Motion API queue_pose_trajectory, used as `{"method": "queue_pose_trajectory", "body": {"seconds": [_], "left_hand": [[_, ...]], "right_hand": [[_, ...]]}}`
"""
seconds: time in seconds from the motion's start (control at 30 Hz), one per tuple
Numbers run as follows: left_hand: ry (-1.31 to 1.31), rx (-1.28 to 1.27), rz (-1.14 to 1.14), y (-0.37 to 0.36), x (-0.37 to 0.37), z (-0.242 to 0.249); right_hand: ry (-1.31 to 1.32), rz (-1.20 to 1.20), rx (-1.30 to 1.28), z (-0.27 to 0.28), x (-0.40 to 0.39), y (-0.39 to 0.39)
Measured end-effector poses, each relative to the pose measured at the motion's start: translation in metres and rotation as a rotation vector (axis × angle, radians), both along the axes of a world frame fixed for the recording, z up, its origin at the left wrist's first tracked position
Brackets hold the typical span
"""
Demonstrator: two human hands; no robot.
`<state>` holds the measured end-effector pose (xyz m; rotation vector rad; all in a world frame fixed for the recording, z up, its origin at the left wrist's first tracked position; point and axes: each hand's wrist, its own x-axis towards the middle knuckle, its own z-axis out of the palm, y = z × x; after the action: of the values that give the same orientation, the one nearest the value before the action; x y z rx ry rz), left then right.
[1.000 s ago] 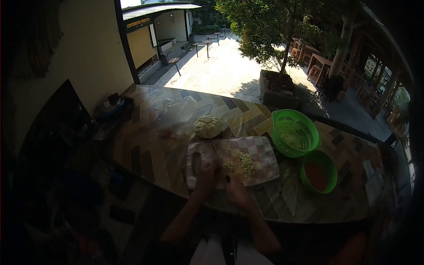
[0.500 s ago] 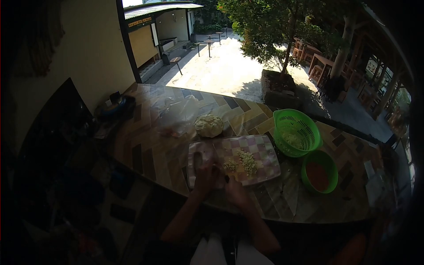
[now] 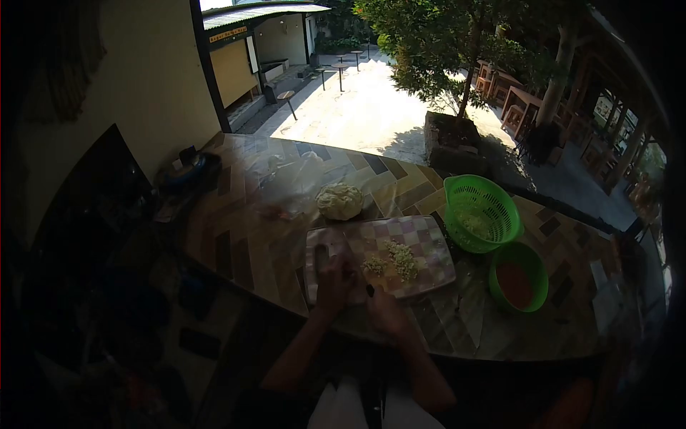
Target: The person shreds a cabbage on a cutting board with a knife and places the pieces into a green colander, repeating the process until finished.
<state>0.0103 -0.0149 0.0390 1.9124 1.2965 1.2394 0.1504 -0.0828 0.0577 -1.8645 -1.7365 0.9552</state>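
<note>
A checkered cutting board (image 3: 429, 275) lies in front of me with small heaps of finely chopped pale vegetable (image 3: 403, 261) on it. My left hand (image 3: 334, 280) is over the board's left part, fingers curled and pressed down; whatever is under them is too dark to make out. A knife with a dark handle (image 3: 370, 290) is in my right hand (image 3: 384, 312), which is closed around it at the board's near edge. The blade points away from me and is hard to see. Just past the board sits a pale cabbage head (image 3: 339, 201).
On the right stand a green colander (image 3: 483, 214) with pale shreds inside and a green bowl (image 3: 518, 277) with reddish contents. Clear plastic bags (image 3: 300, 175) lie at the back left of the wood-patterned table (image 3: 236, 250). Papers (image 3: 606, 293) lie far right.
The whole view has shifted slightly. Both hands stay at nearly the same spot on the board, and the chopped heaps look the same.
</note>
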Motion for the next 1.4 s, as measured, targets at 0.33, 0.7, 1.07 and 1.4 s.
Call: {"method": "queue_pose_trajectory", "body": {"seconds": [0.33, 0.7, 1.07, 1.4], "left_hand": [[0.116, 0.073, -0.039, 0.012, 0.008, -0.018], [0.157, 0.092, 0.035, 0.012, 0.019, -0.012], [0.150, 0.026, -0.070, 0.032, 0.014, -0.016], [0.125, 0.080, -0.132, 0.024, 0.020, 0.017]], "right_hand": [[-0.069, -0.110, -0.040, 0.005, 0.002, -0.024], [0.063, 0.003, 0.003, -0.001, 0.038, -0.018], [0.095, 0.001, 0.040, 0.034, 0.052, -0.010], [-0.161, -0.139, -0.070, 0.027, 0.008, -0.018]]}}
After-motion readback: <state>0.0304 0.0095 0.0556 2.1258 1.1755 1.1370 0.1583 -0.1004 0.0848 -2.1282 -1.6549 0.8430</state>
